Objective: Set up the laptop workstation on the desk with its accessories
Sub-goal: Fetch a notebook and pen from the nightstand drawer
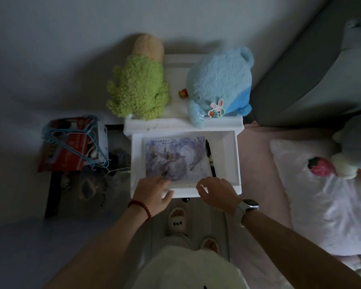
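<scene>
White plastic drawer [231, 155], glossy rectangular print [175, 158]

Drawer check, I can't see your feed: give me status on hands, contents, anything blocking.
Left hand open, fingers on the printed sheet. Right hand loosely curled over the open drawer, holding nothing. Black pen beside sheet. No laptop visible.

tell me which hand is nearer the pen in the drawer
Right. The right hand sits at the drawer's front edge, just below the pen's lower tip. The left hand rests further left, on the picture's near corner.
</scene>
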Available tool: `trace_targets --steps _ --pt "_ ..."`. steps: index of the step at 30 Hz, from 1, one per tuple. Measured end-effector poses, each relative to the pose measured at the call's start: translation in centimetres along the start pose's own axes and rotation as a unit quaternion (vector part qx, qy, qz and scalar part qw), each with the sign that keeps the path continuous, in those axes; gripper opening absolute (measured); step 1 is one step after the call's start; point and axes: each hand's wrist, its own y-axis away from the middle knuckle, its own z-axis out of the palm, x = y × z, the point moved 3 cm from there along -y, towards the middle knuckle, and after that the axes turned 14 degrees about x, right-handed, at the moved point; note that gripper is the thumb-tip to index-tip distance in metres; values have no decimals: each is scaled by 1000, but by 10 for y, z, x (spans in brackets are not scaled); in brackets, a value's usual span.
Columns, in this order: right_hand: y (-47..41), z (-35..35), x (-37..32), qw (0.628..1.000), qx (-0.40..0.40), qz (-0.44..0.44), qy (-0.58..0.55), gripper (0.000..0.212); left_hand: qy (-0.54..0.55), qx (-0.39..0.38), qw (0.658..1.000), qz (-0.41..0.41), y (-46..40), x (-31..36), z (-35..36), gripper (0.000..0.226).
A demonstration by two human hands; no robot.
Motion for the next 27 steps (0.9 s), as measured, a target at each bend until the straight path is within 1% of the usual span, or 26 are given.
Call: trace_targets --steps 2,4,7,10,12,17,19,21,24,27 --pt "-14 -4 3 998 16 54 -34 29 -8 18 1000 -16 -22 -3 -1 34" --pt "-32 -5 10 991 47 119 -40 31 -26 21 998 -47 -45 -8 5 40" --pt "-58 2 21 979 68 193 4 30 -82 -25 994 -61 -81 -18 25 59" --pt "-76 10 29 972 74 217 59 25 -152 -83 984 -49 -109 -26 48 83" --pt "-83 19 36 971 60 223 59 26 -182 -106 976 -48 -120 -30 60 96" --pt "-81 25 44 961 35 273 9 27 -219 -113 968 -49 -130 -29 63 108" --pt "-82 24 43 955 32 296 -17 27 -226 -105 967 -54 -135 -26 58 107" --pt "-82 21 42 945 36 318 -63 25 -219 -97 969 -57 -141 -24 54 99" --pt "-78 15 38 937 53 326 -116 25 -203 -70 976 -38 -140 -21 46 81" --pt "-66 6 34 935 58 326 -127 21 -195 -23 980 -12 -126 -11 35 60"
